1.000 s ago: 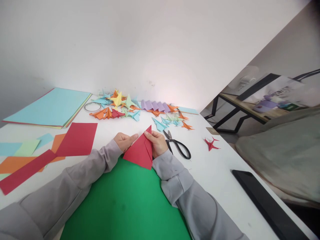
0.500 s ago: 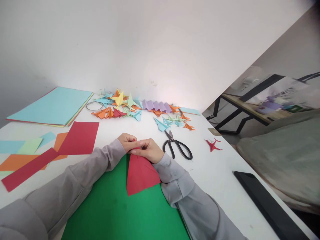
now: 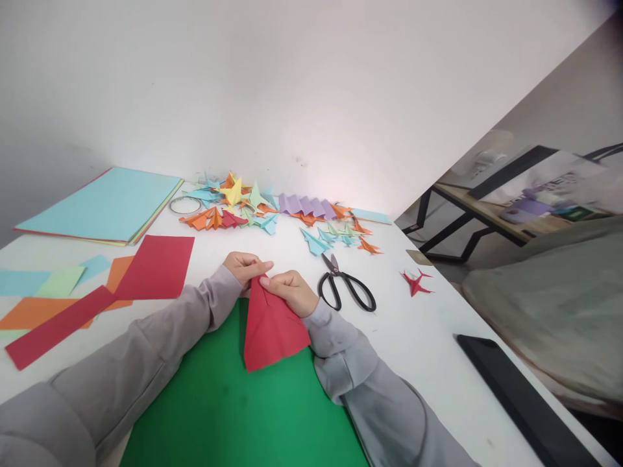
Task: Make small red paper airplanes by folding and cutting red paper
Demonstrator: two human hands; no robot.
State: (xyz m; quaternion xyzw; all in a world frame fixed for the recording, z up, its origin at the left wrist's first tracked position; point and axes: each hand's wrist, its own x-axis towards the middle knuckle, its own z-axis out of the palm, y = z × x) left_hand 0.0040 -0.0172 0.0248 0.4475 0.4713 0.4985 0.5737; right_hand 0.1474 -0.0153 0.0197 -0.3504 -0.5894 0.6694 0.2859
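A creased red paper (image 3: 275, 331), folded narrow at the top and flaring wide toward me, is held up over a green sheet (image 3: 243, 415). My left hand (image 3: 246, 267) pinches its top left edge, thumb pointing right. My right hand (image 3: 292, 290) grips the upper right side, its thumb on the front face just below the tip. Both hands are closed on the paper, with their thumbs slightly apart. The fingers behind the paper are hidden.
Black-handled scissors (image 3: 345, 282) lie right of my hands, a small red folded figure (image 3: 416, 283) beyond. Folded colored figures (image 3: 233, 201) line the wall beside a purple pleated strip (image 3: 306, 206). Left are red paper (image 3: 158, 269) and a blue-topped stack (image 3: 107, 204). A black object (image 3: 516, 395) lies right.
My thumbs have moved apart, and the right hand sits slightly lower on the paper. The paper's top front now shows more, and its lower edge has risen a little.
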